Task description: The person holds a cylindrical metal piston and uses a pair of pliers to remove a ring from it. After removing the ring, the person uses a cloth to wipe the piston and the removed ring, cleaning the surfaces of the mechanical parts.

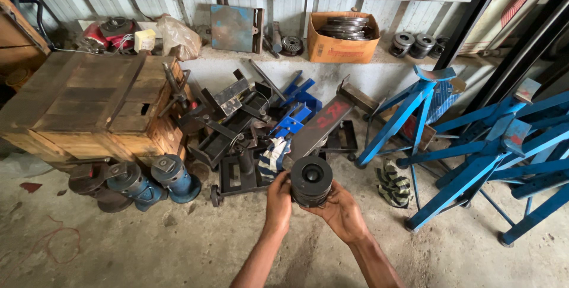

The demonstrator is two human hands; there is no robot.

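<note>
I have both hands clamped on a dark ringed piston (311, 180), my left hand (278, 202) on its left side and my right hand (342, 211) cupping it from beneath. It hangs above the concrete floor (148, 246), just before a heap of black metal parts (237, 128) and blue stands (474, 152).

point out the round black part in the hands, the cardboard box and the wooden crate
round black part (311, 179), head view, its dark top face
cardboard box (338, 48), head view, its orange front wall
wooden crate (83, 95), head view, its slatted top
</note>
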